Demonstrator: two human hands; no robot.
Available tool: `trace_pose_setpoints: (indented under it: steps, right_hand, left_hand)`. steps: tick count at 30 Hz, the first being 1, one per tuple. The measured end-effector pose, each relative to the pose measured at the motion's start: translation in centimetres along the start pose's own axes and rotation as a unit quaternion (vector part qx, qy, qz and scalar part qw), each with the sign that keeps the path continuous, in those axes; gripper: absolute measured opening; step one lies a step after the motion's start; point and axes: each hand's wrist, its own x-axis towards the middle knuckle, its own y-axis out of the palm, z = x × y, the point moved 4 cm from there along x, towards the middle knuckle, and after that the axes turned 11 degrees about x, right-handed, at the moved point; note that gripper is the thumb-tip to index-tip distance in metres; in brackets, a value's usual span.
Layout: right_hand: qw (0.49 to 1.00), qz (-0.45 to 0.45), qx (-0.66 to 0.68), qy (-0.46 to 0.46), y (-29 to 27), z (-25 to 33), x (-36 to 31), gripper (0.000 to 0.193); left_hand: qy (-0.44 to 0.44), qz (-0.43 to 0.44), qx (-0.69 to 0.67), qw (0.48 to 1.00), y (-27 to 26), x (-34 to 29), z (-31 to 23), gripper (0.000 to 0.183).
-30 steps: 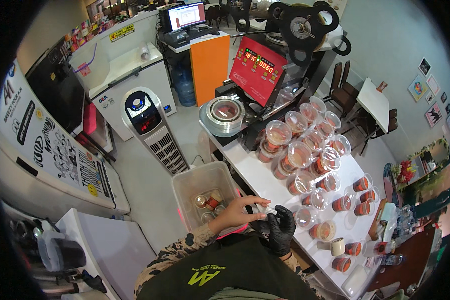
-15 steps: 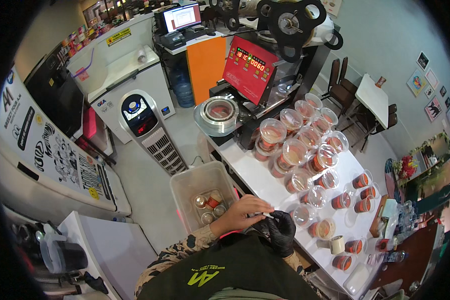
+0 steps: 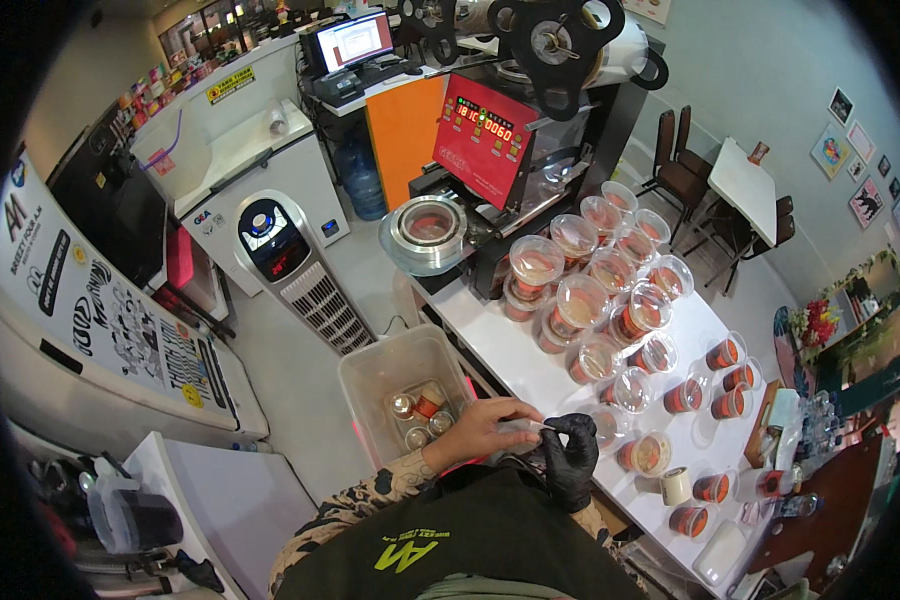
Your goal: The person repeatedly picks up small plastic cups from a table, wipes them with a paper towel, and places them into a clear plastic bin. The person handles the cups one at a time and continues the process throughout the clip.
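Observation:
In front of my body, my bare left hand [image 3: 488, 430] and my black-gloved right hand [image 3: 570, 458] meet fingertip to fingertip. A small, thin whitish piece [image 3: 526, 426] is pinched between them; its kind is too small to tell. Just right of the glove, see-through plastic cups with orange-red sides stand on the white table, the nearest being a lidded-looking cup [image 3: 645, 454]. A roll of pale tape [image 3: 675, 487] lies beside it. Farther back, the cups are stacked in a close group [image 3: 582, 303].
A red-fronted cup sealing machine [image 3: 478, 140] stands at the table's far end, its round cup holder [image 3: 428, 226] sticking out left. Below the table's left edge sits a see-through bin [image 3: 355, 375] with several cups inside. A tower air cooler [image 3: 310, 285] and white freezer [image 3: 270, 190] stand beyond.
My hands stay close together while my right glove's fingers have shifted slightly up around the whitish piece. The view has tilted a little; the cups and machine stay put.

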Motion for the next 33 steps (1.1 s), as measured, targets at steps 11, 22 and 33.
trace_pose_setpoints:
  steps: [11,22,33]
  right_hand:
    - [0.988,-0.020,0.139,0.058,-0.5,-1.9,-0.4,0.046]
    - [0.987,-0.054,0.127,0.079,-0.7,-2.5,0.1,0.047]
    - [0.982,-0.031,0.174,0.063,-1.6,-1.9,0.3,0.078]
  left_hand:
    - [0.010,-0.021,0.013,1.000,0.1,0.0,0.4,0.019]
    - [0.016,-0.061,-0.010,0.998,0.6,0.5,-0.5,0.020]
    - [-0.013,-0.018,0.085,0.996,1.6,0.9,0.5,0.023]
